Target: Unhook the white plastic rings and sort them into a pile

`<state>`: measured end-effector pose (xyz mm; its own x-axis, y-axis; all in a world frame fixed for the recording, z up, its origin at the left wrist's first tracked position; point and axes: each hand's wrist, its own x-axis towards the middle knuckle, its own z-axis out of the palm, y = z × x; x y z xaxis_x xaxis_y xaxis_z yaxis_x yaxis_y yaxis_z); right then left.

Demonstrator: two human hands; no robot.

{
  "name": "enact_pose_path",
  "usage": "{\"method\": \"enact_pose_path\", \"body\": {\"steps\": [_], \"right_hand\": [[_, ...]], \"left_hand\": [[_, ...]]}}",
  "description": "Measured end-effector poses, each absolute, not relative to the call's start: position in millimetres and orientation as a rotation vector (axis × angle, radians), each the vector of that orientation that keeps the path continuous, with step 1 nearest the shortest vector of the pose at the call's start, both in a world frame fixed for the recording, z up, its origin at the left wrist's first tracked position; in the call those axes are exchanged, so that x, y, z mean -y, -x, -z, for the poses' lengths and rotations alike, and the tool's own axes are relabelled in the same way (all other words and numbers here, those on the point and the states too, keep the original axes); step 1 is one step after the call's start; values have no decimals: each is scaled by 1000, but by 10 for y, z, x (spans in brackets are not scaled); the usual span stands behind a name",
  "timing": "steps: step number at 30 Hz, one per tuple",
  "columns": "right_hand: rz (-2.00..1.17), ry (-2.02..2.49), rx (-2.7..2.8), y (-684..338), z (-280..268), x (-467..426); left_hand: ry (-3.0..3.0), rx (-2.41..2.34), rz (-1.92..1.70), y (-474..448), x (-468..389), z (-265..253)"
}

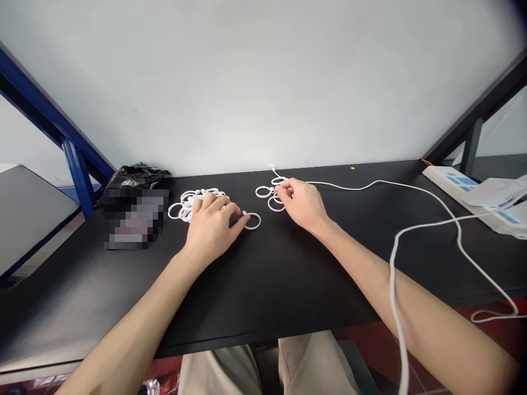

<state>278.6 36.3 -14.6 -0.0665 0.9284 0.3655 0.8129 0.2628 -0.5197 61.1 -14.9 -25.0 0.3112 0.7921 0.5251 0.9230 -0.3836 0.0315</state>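
Note:
My left hand [212, 222] rests over a pile of white rings [176, 211], its fingers spread and covering part of the pile. A single white ring [258, 224] lies flat on the black table, its small end loop by my left thumb tip. Farther right, my right hand [303, 202] has thumb and fingers pinched together at a small cluster of white rings [263, 192]. What sits between those fingertips is hidden. Behind the cluster a thin white cord [346, 188] shows its tip and runs rightward past my right hand.
Toward the back left of the black table [263, 291] lie a crumpled black plastic bag [134, 176] and a pixelated item [138, 219]. White and blue packages [465, 189] sit at the right. The cord loops over my right forearm. A pale wall [263, 82] stands behind.

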Motion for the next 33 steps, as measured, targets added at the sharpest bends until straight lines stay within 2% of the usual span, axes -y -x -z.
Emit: {"method": "enact_pose_path", "body": {"steps": [7, 18, 23, 33], "right_hand": [[-380, 1376, 2325, -2499, 145, -29], [-604, 1275, 2313, -2483, 103, 54], [-509, 1281, 2386, -2463, 131, 54], [-253, 1246, 2242, -2392, 89, 73]], "left_hand": [[2401, 1770, 643, -647, 168, 274], [2417, 1572, 678, -660, 207, 218], [2398, 1593, 691, -652, 192, 208], [2253, 1906, 968, -700, 58, 222]]}}
